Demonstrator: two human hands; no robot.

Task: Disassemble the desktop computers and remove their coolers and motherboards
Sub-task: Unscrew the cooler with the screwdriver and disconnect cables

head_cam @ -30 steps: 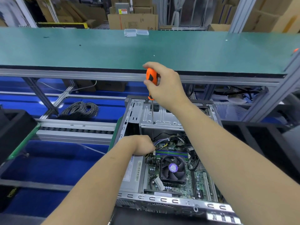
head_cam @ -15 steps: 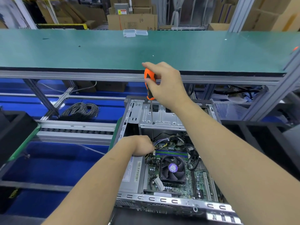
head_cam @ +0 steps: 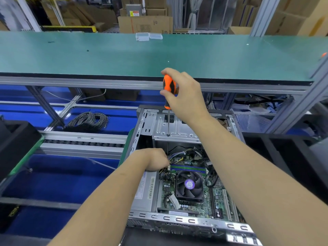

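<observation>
An open desktop case [head_cam: 142, 132] lies on its side below me. Inside it a green motherboard [head_cam: 219, 196] carries a black cooler fan [head_cam: 189, 185] with a purple hub. My right hand [head_cam: 184, 96] grips an orange-and-black screwdriver [head_cam: 169, 86] held upright, and its shaft comes down onto the silver drive cage [head_cam: 177, 128]. My left hand [head_cam: 154, 158] is curled among the cables [head_cam: 179, 154] beside the grey power supply [head_cam: 147, 189]; its fingertips are hidden.
A long green workbench [head_cam: 106, 55] runs across behind the case, with small clear plastic boxes [head_cam: 148, 36] on its far edge. A coil of grey cable [head_cam: 88, 120] lies on the blue lower level at left. Black bins stand on both sides.
My right hand has turned slightly on the screwdriver handle, showing more of the orange grip. The left hand and the case stay where they were.
</observation>
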